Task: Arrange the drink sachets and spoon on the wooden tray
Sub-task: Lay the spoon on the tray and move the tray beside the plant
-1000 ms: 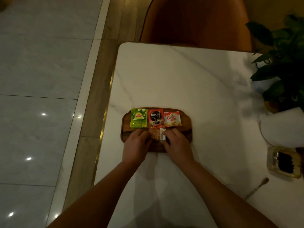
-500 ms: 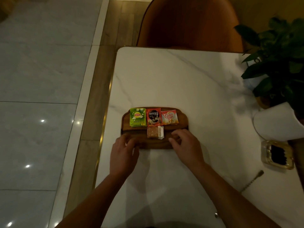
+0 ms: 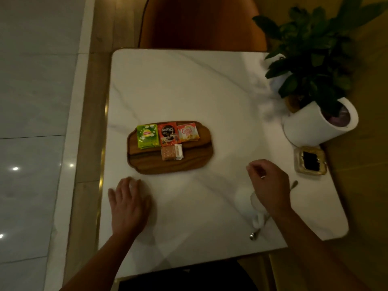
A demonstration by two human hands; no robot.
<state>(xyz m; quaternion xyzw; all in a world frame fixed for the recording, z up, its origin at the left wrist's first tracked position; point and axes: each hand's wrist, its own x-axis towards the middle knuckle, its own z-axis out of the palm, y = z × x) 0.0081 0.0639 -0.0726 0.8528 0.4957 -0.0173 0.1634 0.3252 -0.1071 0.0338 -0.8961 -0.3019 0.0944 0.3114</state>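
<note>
The wooden tray (image 3: pixel 189 164) lies on the white marble table. Along its far edge sit a green sachet (image 3: pixel 147 136), a red coffee sachet (image 3: pixel 168 134) and an orange creamer sachet (image 3: pixel 188 132). A small brown-and-white packet (image 3: pixel 171 152) lies just in front of them. The metal spoon (image 3: pixel 255 234) lies on the table at the right, mostly hidden under my right arm. My left hand (image 3: pixel 129 203) rests flat on the table, near the tray's front left. My right hand (image 3: pixel 269 185) hovers over the spoon with fingers loosely curled, holding nothing.
A potted plant in a white pot (image 3: pixel 319 124) stands at the right edge. A glass dish with dark contents (image 3: pixel 310 163) sits in front of it. A brown chair (image 3: pixel 201 22) stands behind the table. The table's left edge (image 3: pixel 102 164) drops to the floor.
Both hands have left the tray and packet. My left hand drew back toward me onto the table. My right hand swung right, over the spoon. The camera view shifted.
</note>
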